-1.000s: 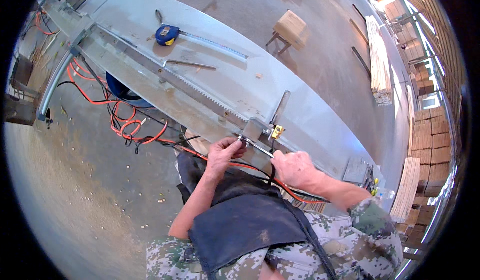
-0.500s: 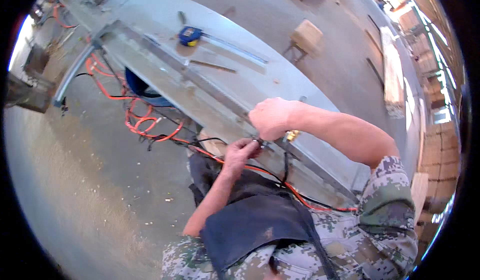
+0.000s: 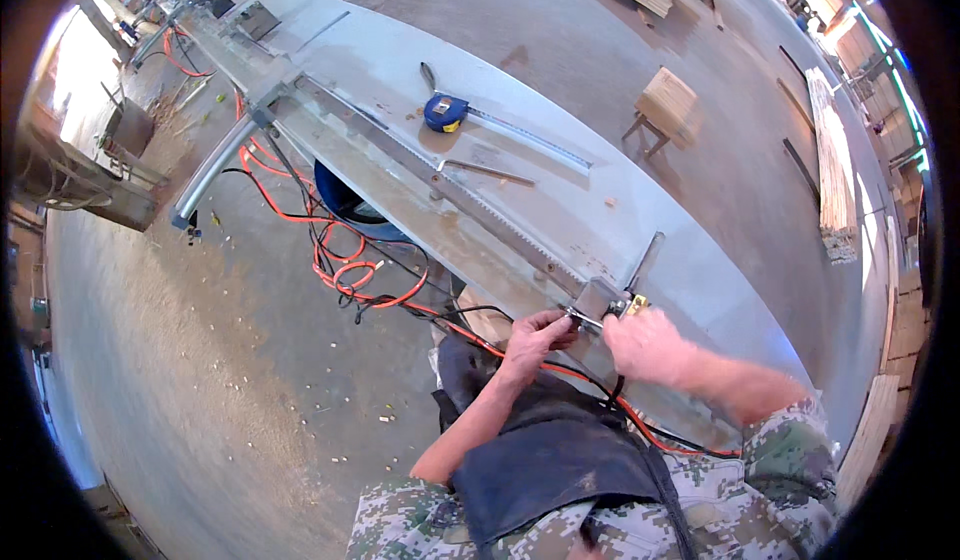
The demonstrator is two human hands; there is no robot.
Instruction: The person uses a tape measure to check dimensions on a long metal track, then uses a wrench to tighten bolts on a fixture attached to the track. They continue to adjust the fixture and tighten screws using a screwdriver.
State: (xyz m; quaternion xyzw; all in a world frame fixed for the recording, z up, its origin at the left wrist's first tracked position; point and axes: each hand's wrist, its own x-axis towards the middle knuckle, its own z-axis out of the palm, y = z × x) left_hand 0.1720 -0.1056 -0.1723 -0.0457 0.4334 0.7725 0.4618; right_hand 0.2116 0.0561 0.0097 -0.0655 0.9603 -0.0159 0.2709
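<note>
My right hand (image 3: pixel 645 345) is closed on one end of a slim silver wrench (image 3: pixel 588 322). My left hand (image 3: pixel 538 343) pinches around the wrench's other end; what lies under its fingertips is too small to make out. Both hands work beside a grey metal block (image 3: pixel 597 297) mounted on a long toothed rail (image 3: pixel 440 180). A brass fitting (image 3: pixel 637 305) sits on the block, just above my right hand.
On the pale metal table (image 3: pixel 700 230) lie a blue tape measure (image 3: pixel 445 113) with its blade out and a bent metal rod (image 3: pixel 490 172). Orange hoses (image 3: pixel 350 278) and black cables tangle below the near edge. A wooden stool (image 3: pixel 667 105) and stacked boards (image 3: pixel 832 160) stand beyond.
My right hand has dropped from above the rail toward me, its raised elbow lowering, and the wrench and block now show. The view has shifted, so the table appears farther right and lower.
</note>
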